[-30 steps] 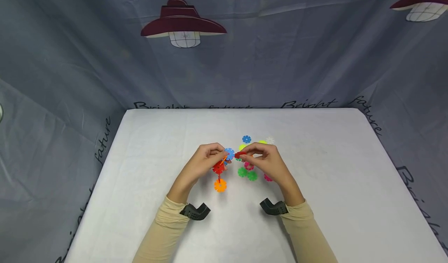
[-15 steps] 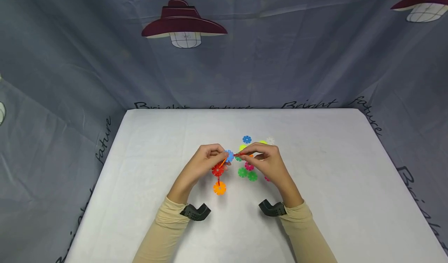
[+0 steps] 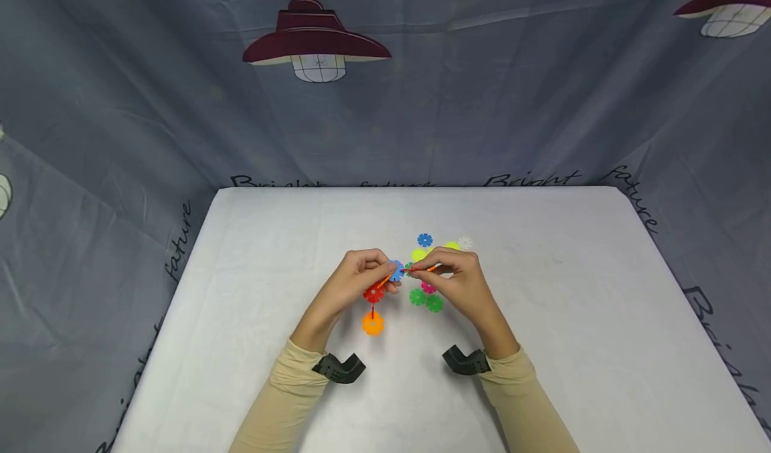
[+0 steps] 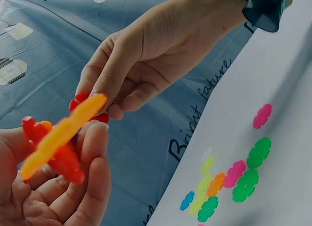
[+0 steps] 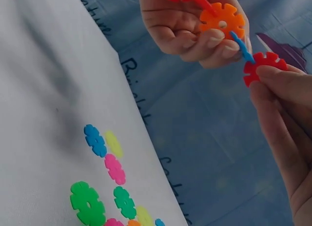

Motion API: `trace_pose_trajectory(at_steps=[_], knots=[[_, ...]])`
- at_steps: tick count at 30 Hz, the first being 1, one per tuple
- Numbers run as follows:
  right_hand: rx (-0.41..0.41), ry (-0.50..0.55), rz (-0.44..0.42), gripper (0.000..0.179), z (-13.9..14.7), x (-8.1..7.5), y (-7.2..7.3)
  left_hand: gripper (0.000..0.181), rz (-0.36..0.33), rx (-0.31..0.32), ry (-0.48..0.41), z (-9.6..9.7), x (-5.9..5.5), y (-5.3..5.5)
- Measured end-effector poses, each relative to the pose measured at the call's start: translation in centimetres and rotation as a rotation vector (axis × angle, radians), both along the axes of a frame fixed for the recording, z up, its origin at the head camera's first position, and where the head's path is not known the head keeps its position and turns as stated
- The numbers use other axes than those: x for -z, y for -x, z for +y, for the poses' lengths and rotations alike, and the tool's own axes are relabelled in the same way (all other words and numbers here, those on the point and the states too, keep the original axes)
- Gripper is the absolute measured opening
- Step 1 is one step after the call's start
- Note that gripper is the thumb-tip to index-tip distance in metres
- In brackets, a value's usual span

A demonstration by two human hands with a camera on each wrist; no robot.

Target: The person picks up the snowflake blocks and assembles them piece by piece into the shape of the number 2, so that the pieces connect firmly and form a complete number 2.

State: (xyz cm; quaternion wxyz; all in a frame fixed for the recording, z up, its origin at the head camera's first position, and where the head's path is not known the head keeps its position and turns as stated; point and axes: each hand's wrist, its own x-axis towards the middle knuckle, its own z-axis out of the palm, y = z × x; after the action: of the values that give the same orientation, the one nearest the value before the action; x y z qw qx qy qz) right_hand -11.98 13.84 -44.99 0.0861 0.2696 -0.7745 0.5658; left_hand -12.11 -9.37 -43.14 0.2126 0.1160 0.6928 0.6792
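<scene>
A: What did the left hand (image 3: 355, 280) have?
B: Its fingers were curled round a chain of snowflake discs (image 3: 375, 294) held above the white table (image 3: 253, 286): orange, red and blue pieces already slotted together.
A: And the right hand (image 3: 460, 280)?
B: It pinched a single red disc (image 5: 263, 66) by the edge, set against the blue disc (image 5: 241, 47) at the chain's end; I judged that joint in the making.
A: Much left?
B: Likely. Loose discs (image 3: 426, 296), green, pink and yellow, lay on the table just beyond the hands, unjoined.
</scene>
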Motion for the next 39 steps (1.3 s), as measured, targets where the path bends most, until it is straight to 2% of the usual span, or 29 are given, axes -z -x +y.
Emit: trace_pose_trajectory(at_steps=[8, 15, 21, 27, 39], knots=[[-0.017, 0.076, -0.001, 0.015, -0.32, 0.21, 0.12, 0.030, -0.028, -0.032, -0.040, 0.15, 0.04, -0.01], [-0.007, 0.107, 0.026, 0.014, -0.58, 0.45, 0.11, 0.027, 0.001, -0.037, -0.046, 0.14, 0.03, -0.04], [-0.031, 0.124, 0.064, 0.016, -0.64, 0.56, 0.17, 0.027, 0.003, -0.031, -0.040, 0.10, 0.11, -0.01], [-0.036, 0.120, 0.074, 0.012, -0.60, 0.57, 0.14, 0.028, 0.002, -0.034, -0.039, 0.23, 0.22, 0.00], [-0.034, 0.077, 0.089, 0.019, -0.75, 0.53, 0.10, 0.029, 0.006, -0.030, -0.022, 0.28, 0.25, 0.09]])
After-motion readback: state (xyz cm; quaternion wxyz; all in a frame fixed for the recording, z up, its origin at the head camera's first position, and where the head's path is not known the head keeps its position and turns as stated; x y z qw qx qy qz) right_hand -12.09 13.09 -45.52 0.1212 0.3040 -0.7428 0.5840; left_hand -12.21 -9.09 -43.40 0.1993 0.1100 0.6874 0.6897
